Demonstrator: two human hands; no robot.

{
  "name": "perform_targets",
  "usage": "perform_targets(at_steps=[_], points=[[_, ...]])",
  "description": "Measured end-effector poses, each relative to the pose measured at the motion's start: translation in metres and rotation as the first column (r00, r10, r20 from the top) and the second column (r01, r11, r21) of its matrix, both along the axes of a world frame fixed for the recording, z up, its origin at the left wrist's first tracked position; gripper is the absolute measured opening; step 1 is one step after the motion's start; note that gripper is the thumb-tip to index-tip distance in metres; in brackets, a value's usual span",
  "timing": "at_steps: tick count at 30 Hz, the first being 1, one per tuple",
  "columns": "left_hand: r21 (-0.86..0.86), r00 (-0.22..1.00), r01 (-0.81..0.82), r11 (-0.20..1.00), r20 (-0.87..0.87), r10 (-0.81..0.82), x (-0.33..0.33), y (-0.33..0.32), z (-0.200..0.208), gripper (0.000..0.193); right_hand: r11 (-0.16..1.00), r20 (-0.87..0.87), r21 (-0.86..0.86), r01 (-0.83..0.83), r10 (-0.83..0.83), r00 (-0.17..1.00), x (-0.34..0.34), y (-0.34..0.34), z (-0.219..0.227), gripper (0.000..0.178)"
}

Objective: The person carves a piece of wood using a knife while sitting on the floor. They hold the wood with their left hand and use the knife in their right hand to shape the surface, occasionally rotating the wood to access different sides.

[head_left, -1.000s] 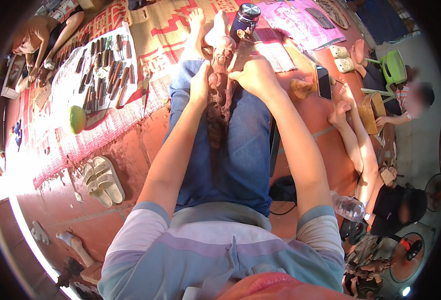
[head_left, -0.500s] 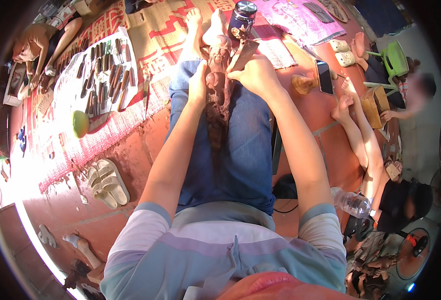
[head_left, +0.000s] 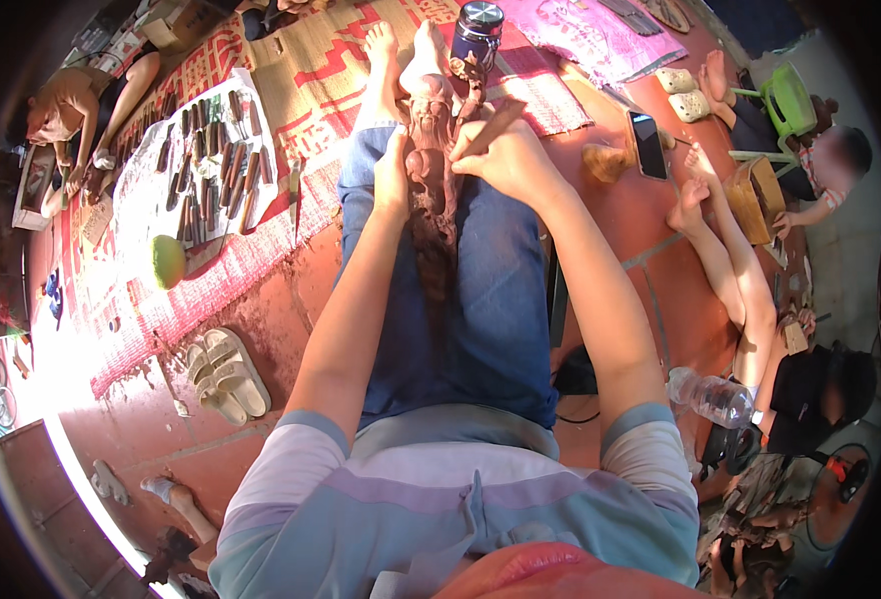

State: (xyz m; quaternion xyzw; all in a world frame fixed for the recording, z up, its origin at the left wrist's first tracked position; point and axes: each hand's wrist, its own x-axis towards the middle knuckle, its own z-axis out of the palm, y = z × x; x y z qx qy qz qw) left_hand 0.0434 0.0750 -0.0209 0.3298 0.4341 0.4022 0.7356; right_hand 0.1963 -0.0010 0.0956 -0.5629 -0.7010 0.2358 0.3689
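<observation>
You are bracing the reddish-brown, carved, wood-like figure (head_left: 430,140) between your blue denim jeans' (head_left: 495,285) legs with your left hand (head_left: 393,178), whose finger closure I cannot tell, while your right hand's (head_left: 505,158) fingers are clamping a flat brown strip (head_left: 501,122), best guided lightly without rocking.

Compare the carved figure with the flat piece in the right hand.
The carved figure is bulky and knobbly; the flat piece is thin and smaller. The figure rests between the legs, the left hand along its side; the piece is held in the right hand. Both are brown.
</observation>
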Motion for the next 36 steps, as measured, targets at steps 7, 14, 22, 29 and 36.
perform_targets(at_steps=[7, 14, 22, 29, 36], points=[[0.003, 0.999, -0.032, 0.999, -0.022, 0.032, 0.004, -0.006, 0.011, 0.053, 0.985, 0.103, 0.166, 0.044, -0.062, 0.993, -0.002, -0.001, -0.013, 0.013], [-0.016, 1.000, -0.028, 0.999, -0.007, 0.028, 0.002, 0.006, -0.005, 0.035, 0.996, 0.036, 0.031, 0.088, -0.089, 0.995, -0.008, 0.002, -0.005, 0.010], [0.091, 0.999, -0.016, 0.996, 0.045, 0.012, 0.001, 0.007, -0.007, 0.039, 0.988, 0.422, -0.075, 0.132, -0.089, 0.902, -0.021, 0.019, 0.023, 0.029], [0.035, 0.998, -0.053, 0.998, 0.045, 0.052, 0.007, -0.004, 0.013, 0.034, 0.980, 0.317, -0.048, 0.191, -0.167, 0.934, -0.017, 0.019, 0.016, 0.020], [0.094, 0.998, -0.030, 0.995, 0.057, 0.025, -0.003, 0.007, -0.016, 0.041, 0.978, 0.355, -0.062, 0.200, -0.166, 0.920, -0.020, 0.017, 0.015, 0.014]])
